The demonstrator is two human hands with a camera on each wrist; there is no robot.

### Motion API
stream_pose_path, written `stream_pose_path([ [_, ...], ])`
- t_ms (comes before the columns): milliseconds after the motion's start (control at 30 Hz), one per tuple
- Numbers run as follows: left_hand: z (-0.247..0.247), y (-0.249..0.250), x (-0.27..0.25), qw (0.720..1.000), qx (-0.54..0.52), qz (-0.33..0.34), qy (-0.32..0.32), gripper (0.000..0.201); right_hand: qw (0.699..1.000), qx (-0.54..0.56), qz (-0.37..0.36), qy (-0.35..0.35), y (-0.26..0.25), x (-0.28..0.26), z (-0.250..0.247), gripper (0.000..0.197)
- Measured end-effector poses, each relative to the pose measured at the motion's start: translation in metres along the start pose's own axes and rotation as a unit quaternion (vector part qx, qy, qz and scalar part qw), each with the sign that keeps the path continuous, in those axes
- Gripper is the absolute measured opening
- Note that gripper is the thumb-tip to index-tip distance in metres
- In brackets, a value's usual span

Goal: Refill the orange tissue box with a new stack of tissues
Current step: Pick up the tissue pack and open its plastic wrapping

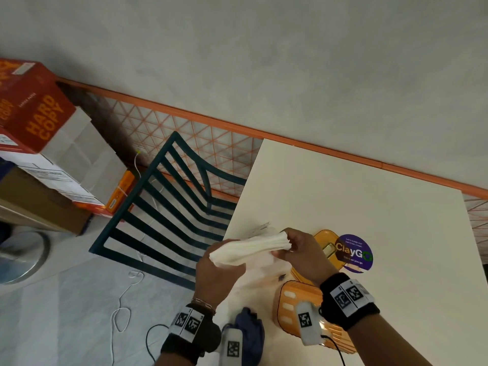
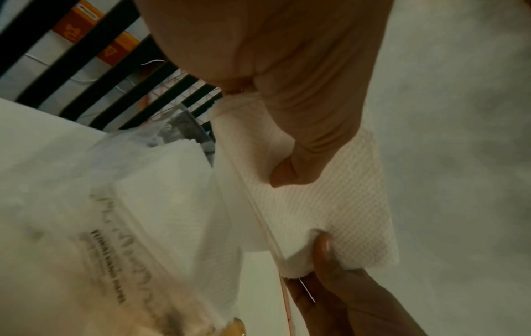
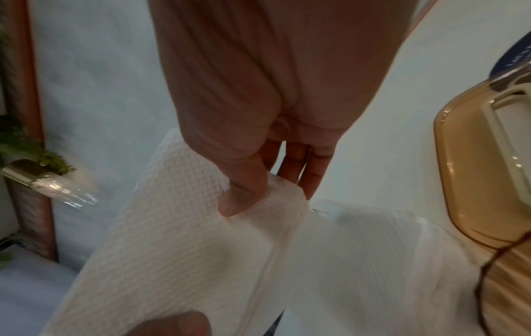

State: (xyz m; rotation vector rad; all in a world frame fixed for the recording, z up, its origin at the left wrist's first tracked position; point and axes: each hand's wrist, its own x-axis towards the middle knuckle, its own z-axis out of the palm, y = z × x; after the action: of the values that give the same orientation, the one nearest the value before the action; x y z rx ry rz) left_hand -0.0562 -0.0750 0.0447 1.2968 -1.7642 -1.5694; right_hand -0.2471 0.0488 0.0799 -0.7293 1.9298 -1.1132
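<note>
The white table [image 1: 369, 196] has its left edge running just beside the dark slatted chair [image 1: 169, 191], and its far edge lies close along the orange rail at the wall; the far half of the tabletop is bare. Both hands work at the near left corner, over that edge. The stack of tissues [image 1: 248, 249] is held in the air between them, sagging a little. The left hand [image 1: 216, 276] grips its near end, thumb pressed on the top sheet and fingers curled beneath. The right hand [image 1: 303, 254] pinches the far end, thumb on top and fingers under it. Below lies the plastic tissue pack [image 2: 137, 204], apparently opened, though the view is blurred. The orange tissue box [image 1: 298, 310] sits near the right wrist, its amber lid [image 1: 327, 247] beyond the right hand, partly over a purple sticker [image 1: 356, 253].
</note>
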Motion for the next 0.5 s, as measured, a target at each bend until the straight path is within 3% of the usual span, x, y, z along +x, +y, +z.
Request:
stream_pose_path([
  [67,-0.001,0.005,0.002,1.0,-0.008,0.014,0.017,0.057,1.0,0.006,-0.016,0.012,-0.002,0.0,0.0,0.014],
  [167,-0.006,0.014,0.005,0.998,-0.056,-0.027,0.016,0.055,1.0,0.01,-0.017,0.023,-0.006,0.002,0.0,0.02],
  [233,-0.01,0.019,0.009,0.997,-0.06,-0.053,-0.002,0.046,1.0,0.018,-0.004,0.017,-0.009,0.004,-0.001,0.026],
  [367,-0.016,0.032,0.016,0.983,-0.119,-0.127,-0.055,0.04,0.992,0.123,0.03,0.004,-0.024,0.007,-0.002,0.02],
  [433,-0.017,0.037,0.023,0.969,-0.157,-0.177,-0.065,0.035,0.988,0.15,0.04,0.013,-0.029,0.01,-0.001,0.028],
  [500,-0.018,0.04,0.029,0.945,-0.199,-0.249,-0.075,0.034,0.988,0.15,0.035,0.018,-0.034,0.01,-0.003,0.05],
])
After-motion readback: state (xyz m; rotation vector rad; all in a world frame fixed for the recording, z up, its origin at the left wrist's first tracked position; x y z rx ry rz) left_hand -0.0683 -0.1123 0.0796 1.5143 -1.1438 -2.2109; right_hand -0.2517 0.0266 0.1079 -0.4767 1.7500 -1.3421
